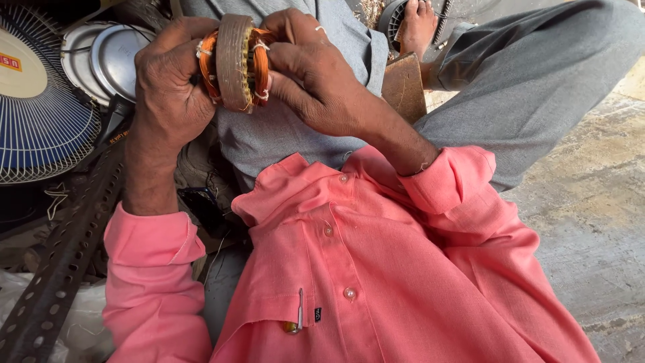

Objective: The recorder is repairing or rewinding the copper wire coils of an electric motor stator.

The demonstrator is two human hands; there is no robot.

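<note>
Sitting on the concrete floor (591, 202), the person in the pink shirt (363, 269) holds a round motor stator (235, 62) up in front of the chest, edge-on to the camera. Copper windings (259, 64) bulge from both faces of its dull metal ring, tied with pale thread. Left hand (168, 87) curled around the left side, fingers wrapped behind the coil, gripping firmly. Right hand (312, 74) closed on the right side, thumb and fingertips pressed against the copper winding. Both hands touch the stator; it rests on nothing else. Beside the left arm: a fan guard (40, 101) with blue blades, a round steel plate (117, 57), a perforated metal angle bar (64, 262). A bare foot (418, 23) shows beyond the grey trousers (537, 81).
</note>
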